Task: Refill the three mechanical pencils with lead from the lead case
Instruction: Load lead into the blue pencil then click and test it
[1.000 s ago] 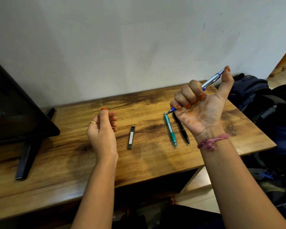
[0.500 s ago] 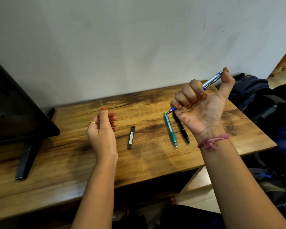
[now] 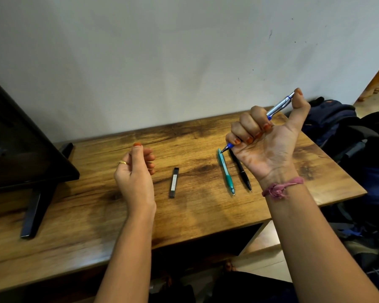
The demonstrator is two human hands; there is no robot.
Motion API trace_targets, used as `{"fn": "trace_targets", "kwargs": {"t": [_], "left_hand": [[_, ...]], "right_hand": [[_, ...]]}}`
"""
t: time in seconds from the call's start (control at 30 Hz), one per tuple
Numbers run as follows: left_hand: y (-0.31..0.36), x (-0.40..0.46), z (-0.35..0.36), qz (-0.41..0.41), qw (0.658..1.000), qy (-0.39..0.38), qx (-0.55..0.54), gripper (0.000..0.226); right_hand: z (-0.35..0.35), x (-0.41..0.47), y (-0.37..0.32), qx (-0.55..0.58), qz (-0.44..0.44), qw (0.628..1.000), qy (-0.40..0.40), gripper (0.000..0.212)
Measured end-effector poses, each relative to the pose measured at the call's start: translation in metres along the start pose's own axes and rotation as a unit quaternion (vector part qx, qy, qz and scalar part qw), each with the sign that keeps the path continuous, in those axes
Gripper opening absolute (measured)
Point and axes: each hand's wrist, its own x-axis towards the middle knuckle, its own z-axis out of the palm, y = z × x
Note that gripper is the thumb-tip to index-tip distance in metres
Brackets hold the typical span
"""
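Note:
My right hand (image 3: 269, 138) grips a blue and silver mechanical pencil (image 3: 279, 106) in its fist above the table, tip pointing down-left, with the thumb on the push-button end. A teal pencil (image 3: 226, 172) and a black pencil (image 3: 241, 171) lie side by side on the wooden table (image 3: 96, 215) below that hand. The slim black lead case (image 3: 174, 182) lies flat in the middle of the table. Left of the case hovers my left hand (image 3: 136, 171), fingers loosely curled with nothing seen in it.
A dark monitor on a black stand (image 3: 35, 206) occupies the table's left end. Dark bags and a backpack (image 3: 337, 123) sit beyond the right edge. A plain wall runs behind the table.
My right thumb has shifted slightly on the pencil's end. Nothing else has visibly moved.

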Motion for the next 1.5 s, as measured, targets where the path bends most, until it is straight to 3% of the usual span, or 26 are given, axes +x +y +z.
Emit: {"fn": "trace_targets", "kwargs": {"t": [0.67, 0.83, 1.5], "left_hand": [[-0.001, 0.001, 0.0, 0.002, 1.0, 0.001, 0.003, 0.024], [-0.001, 0.0, 0.001, 0.004, 1.0, -0.001, 0.001, 0.025], [-0.001, 0.0, 0.001, 0.004, 1.0, 0.002, 0.001, 0.024]], "right_hand": [[-0.004, 0.003, 0.001, -0.006, 0.008, 1.0, 0.004, 0.072], [-0.009, 0.004, 0.001, -0.014, 0.011, 0.999, -0.034, 0.067], [-0.004, -0.001, -0.001, -0.027, 0.006, 0.999, -0.027, 0.058]]}}
